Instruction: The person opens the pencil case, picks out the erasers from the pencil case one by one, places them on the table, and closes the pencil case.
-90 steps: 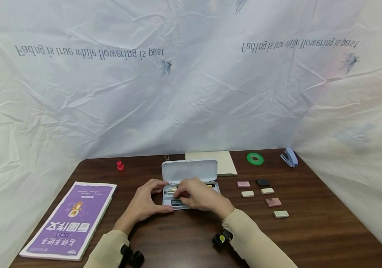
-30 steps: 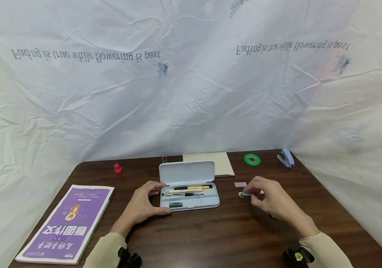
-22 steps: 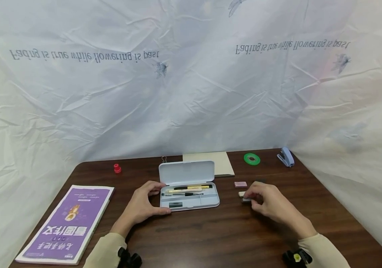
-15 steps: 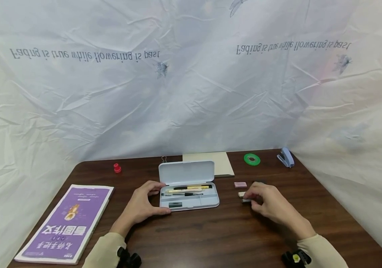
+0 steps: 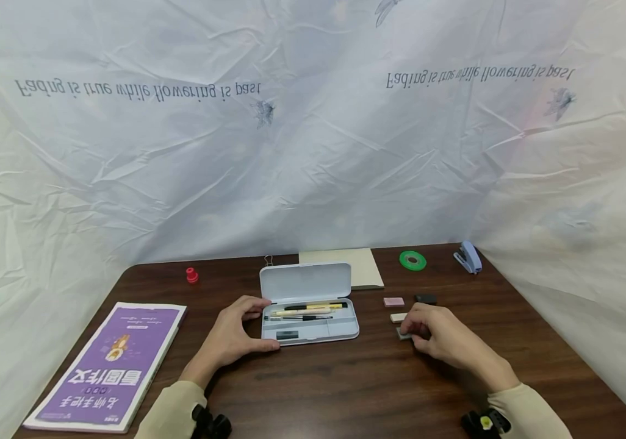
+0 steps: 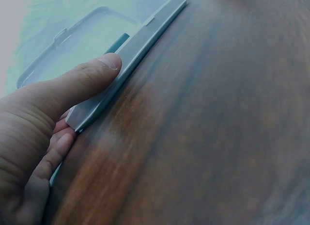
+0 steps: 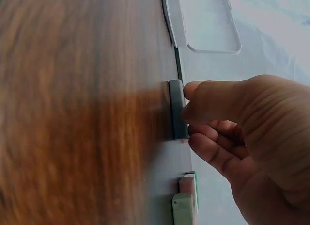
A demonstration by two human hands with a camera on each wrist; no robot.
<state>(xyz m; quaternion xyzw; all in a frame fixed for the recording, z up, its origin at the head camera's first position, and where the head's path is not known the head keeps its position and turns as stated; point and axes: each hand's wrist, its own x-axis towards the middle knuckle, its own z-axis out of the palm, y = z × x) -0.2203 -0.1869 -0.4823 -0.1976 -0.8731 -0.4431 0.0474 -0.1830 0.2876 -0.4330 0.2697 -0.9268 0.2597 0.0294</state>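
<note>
My right hand (image 5: 439, 338) pinches a grey eraser (image 7: 178, 109).
My left hand (image 5: 236, 332) holds the open case (image 5: 313, 323); one eraser is inside, more wait beside my right hand.

Quick count of what's on the table (image 5: 346, 390): one open pencil case (image 5: 310, 329) with three pens or pencils in the long slot, namely a black-and-yellow one (image 5: 315, 306), a cream one (image 5: 302, 312) and a thin black one (image 5: 299, 318), plus one dark eraser (image 5: 288, 335) in the front section. Loose erasers I can make out: four, so pink (image 5: 393, 302), black (image 5: 425, 299), cream (image 5: 398, 317) and a grey one (image 5: 403, 333); the hand may be hiding more. Then one purple workbook (image 5: 107, 364), one red cap-like thing (image 5: 192, 275), one binder clip (image 5: 268, 260), one beige notepad (image 5: 354, 263), one green tape roll (image 5: 413, 261), one blue stapler (image 5: 468, 258). Two hands in view.
</note>
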